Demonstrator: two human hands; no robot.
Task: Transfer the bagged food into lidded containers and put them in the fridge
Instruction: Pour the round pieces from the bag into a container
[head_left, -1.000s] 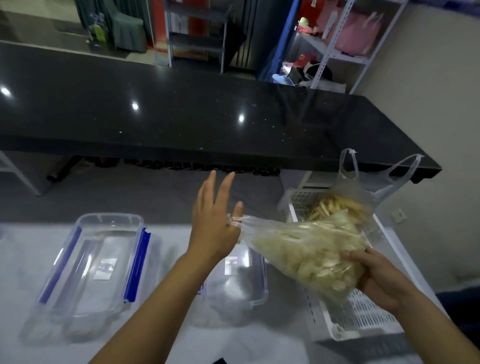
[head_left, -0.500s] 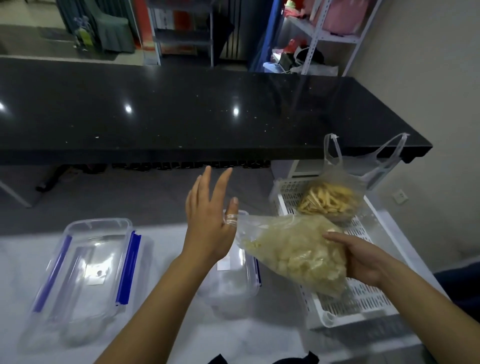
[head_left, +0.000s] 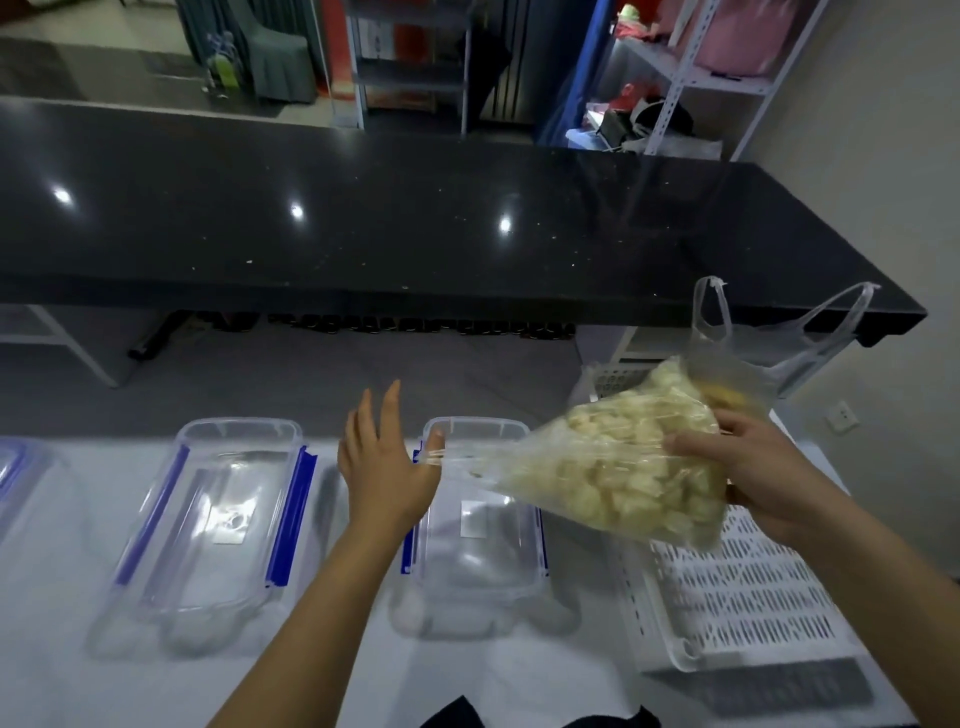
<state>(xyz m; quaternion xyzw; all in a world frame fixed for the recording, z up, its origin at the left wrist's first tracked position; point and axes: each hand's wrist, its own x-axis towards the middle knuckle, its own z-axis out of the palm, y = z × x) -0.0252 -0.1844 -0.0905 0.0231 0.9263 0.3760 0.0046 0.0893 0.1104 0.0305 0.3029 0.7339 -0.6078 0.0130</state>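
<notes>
A clear bag of pale food pieces (head_left: 613, 467) hangs tilted in the air above an open clear container (head_left: 480, 551) with blue clips. My right hand (head_left: 753, 473) grips the bag's fat end. My left hand (head_left: 384, 462) pinches the bag's twisted neck between thumb and forefinger, the other fingers straight and spread. A second bag with yellow food (head_left: 727, 384) sits behind, mostly hidden, in the white basket (head_left: 743, 597).
Another open clear container (head_left: 218, 525) with blue clips stands to the left on the white counter (head_left: 62, 649); the edge of a third (head_left: 10, 467) shows at far left. A raised black countertop (head_left: 415, 223) runs across the back. Shelving stands beyond.
The bag has risen and tipped, its fat end now higher at the right. The view has shifted down, showing more of the counter and containers. Both hands keep their hold.
</notes>
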